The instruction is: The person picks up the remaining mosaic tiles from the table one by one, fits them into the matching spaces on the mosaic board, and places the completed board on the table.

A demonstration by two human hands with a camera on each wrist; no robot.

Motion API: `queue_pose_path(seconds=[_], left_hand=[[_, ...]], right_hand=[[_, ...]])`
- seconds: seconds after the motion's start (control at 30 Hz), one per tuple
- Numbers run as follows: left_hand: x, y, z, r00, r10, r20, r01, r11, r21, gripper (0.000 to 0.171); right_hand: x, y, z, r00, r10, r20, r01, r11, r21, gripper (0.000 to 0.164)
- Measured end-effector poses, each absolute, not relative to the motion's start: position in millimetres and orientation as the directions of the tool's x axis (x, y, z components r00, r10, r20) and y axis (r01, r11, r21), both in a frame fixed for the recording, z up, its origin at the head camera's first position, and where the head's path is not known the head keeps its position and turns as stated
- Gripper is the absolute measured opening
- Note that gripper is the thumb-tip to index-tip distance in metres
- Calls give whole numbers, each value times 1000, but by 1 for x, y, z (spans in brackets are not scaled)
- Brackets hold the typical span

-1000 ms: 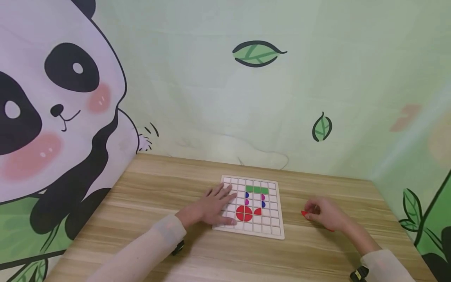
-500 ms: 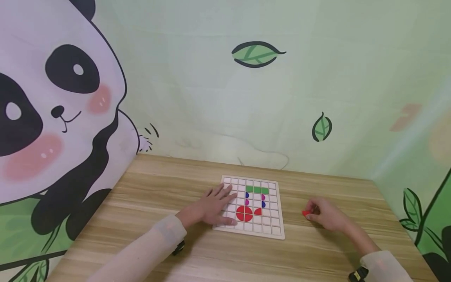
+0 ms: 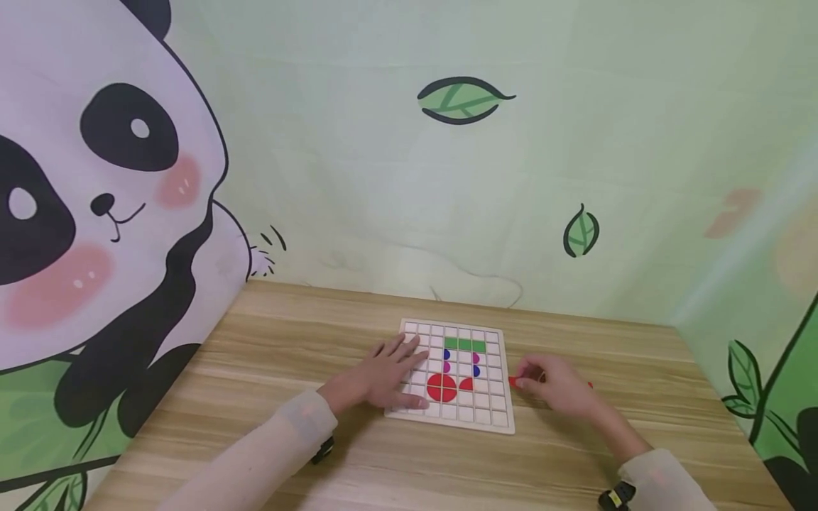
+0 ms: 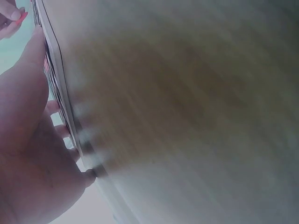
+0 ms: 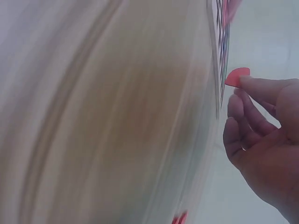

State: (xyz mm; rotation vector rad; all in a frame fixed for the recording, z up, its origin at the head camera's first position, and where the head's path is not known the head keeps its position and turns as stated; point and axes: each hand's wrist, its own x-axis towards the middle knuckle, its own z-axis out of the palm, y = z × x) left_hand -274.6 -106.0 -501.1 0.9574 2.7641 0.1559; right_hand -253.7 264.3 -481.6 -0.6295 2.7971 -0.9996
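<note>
A white square grid board (image 3: 498, 417) lies on the wooden table. My left hand (image 3: 383, 376) rests on its left side, fingers spread. Beyond that hand, the grid holds a row of green squares (image 3: 465, 344), blue and magenta half circles (image 3: 476, 364), a red circle (image 3: 442, 387) of quarter pieces and a single red quarter piece (image 3: 466, 384). Just off the board's right edge, my right hand (image 3: 556, 385) pinches another red quarter-circle piece (image 5: 238, 77) between thumb and finger. In the left wrist view, my left fingers (image 4: 60, 130) show along the board's edge.
More red pieces (image 5: 180, 218) lie on the table to the right, mostly hidden behind my right hand in the head view. A backdrop printed with a panda (image 3: 128, 191) and leaves rises behind the table (image 3: 307, 312).
My right hand has moved left with the red quarter-circle piece, from the open table to the board's right edge. The left hand has stayed on the board.
</note>
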Motion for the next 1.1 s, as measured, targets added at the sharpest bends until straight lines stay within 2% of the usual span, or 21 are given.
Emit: queue_pose_path(seconds=[0.33, 0.57, 1.1], left_hand=[[-271, -106, -500, -763, 625, -166, 600, 779, 182, 101], [-272, -106, -499, -766, 620, -167, 595, 783, 180, 101], [-273, -108, -498, -764, 626, -157, 598, 778, 194, 101]], right_hand=[[-256, 218, -489, -871, -492, -4, -355, 634, -687, 8], [-257, 195, -490, -845, -534, 17, -409, 627, -663, 7], [-253, 188, -485, -826, -562, -37, -406, 639, -654, 4]])
